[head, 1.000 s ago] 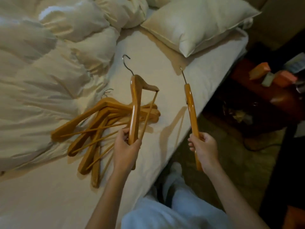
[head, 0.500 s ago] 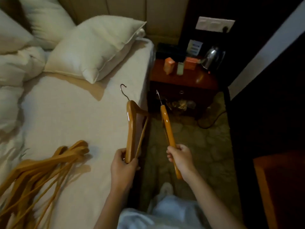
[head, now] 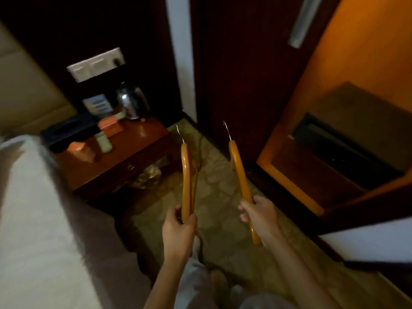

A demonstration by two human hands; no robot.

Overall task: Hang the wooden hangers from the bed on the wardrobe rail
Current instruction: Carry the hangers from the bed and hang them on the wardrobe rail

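My left hand (head: 178,228) grips the lower end of a wooden hanger (head: 186,172), held upright with its metal hook pointing away from me. My right hand (head: 259,216) holds a second wooden hanger (head: 239,172) the same way, about a hand's width to the right. Both hangers are over the carpeted floor. The open wardrobe (head: 347,90), lit orange inside, is at the right, and a silver rail (head: 301,21) shows at its top. The bed (head: 33,219) edge lies at the left. The pile of hangers on the bed is out of view.
A dark wood nightstand (head: 142,141) stands ahead on the left with a steel kettle (head: 132,101), small boxes and a black tray. A dark safe (head: 350,139) sits on the wardrobe's lower shelf. A dark door panel (head: 234,70) stands between nightstand and wardrobe.
My view has swung right, from the bed and its hanger pile to the nightstand and open wardrobe. Both hands still hold their hangers upright and have moved with me.
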